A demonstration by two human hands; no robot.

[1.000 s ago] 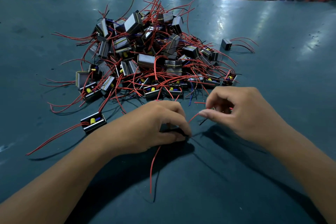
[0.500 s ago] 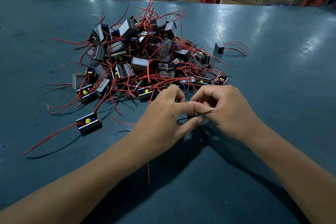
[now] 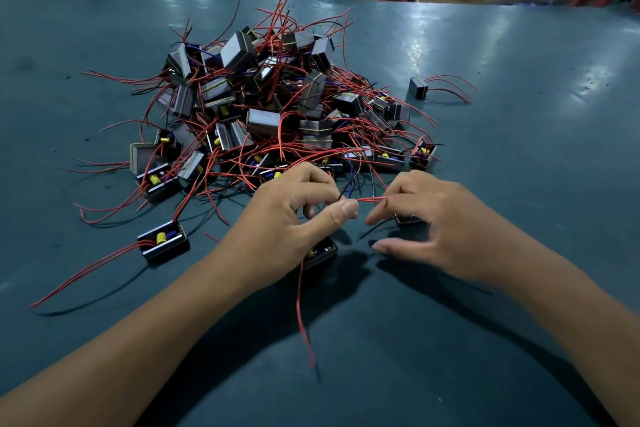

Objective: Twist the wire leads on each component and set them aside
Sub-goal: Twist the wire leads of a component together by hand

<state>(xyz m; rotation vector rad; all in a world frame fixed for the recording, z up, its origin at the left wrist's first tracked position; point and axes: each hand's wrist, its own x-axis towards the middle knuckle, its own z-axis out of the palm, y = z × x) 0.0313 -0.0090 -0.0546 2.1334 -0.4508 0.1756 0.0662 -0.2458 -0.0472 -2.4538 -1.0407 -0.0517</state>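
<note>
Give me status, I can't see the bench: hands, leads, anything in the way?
Left hand and right hand pinch red leads between them. Component under left hand. Pile close behind.

both forearms reach in from the near edge and angle toward each other. the left hand (image 3: 294, 215) is curled, knuckles up, with thumb pressed against the forefinger tip in a pinch. the right hand (image 3: 440, 225) faces it just beside, forefinger and thumb pinched at the tips, its other fingers (image 3: 391, 246) loosely spread and extended toward the left. the two pinches sit close but apart.
</note>
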